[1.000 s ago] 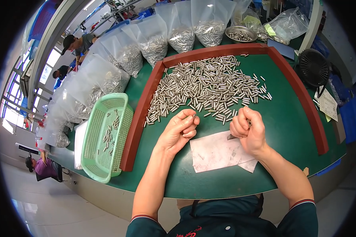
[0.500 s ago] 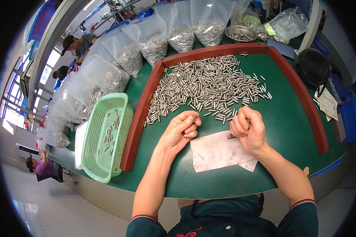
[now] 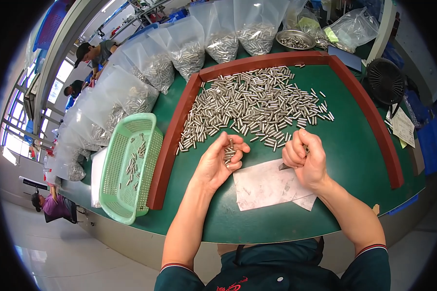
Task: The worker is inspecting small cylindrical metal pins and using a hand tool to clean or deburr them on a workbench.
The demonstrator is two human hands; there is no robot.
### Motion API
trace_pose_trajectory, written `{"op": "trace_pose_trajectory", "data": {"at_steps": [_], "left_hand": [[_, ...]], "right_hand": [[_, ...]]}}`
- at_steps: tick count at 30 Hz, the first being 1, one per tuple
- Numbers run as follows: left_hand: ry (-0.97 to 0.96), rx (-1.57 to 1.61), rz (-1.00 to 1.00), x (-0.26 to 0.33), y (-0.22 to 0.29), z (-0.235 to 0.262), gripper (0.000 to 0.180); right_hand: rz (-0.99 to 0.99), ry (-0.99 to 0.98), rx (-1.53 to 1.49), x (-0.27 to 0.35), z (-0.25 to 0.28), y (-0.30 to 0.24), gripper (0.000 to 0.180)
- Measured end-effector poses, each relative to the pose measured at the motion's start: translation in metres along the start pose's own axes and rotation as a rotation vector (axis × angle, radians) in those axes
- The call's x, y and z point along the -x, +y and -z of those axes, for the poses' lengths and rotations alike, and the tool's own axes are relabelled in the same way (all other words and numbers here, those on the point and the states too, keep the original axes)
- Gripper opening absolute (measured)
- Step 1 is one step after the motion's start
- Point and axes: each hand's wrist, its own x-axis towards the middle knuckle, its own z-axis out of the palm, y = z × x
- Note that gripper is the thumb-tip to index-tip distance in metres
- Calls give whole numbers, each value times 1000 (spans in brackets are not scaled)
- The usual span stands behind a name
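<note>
Several short metal pins (image 3: pixel 229 154) lie in the cupped palm of my left hand (image 3: pixel 217 162), its fingers curled around them. My right hand (image 3: pixel 305 159) is closed in a loose fist; a dark piece of something pokes out below its fingers, and the rest is hidden. Beyond both hands spreads a large pile of silvery cylindrical pins (image 3: pixel 257 99) on the green table (image 3: pixel 359 194). Beneath my right hand lies a stained white cloth (image 3: pixel 260 186), partly covered by it.
Dark red wooden rails (image 3: pixel 262 63) border the pile on three sides. On the left stands a light green plastic basket (image 3: pixel 109 194) with some pins. Clear bags of pins (image 3: pixel 189 53) line the far and left edges. A metal bowl (image 3: pixel 296 47) and a black fan (image 3: pixel 386 82) sit beyond the rails.
My left hand's fingers have loosened, showing several pins in the palm where one stood between the fingertips before. The right hand stays in place.
</note>
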Motion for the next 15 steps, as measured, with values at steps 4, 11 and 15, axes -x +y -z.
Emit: {"op": "trace_pose_trajectory", "data": {"at_steps": [4,11,15], "left_hand": [[-12,-379,-155,-8,-2,6,35],[227,-1627,-704,-23,-21,-9,14],[202,-1440,-624,-23,-19,-10,11]], "right_hand": [[-5,-6,3,0,0,0,41],[-7,-14,-15,0,-2,-1,40],[-2,-10,-10,0,0,0,40]]}}
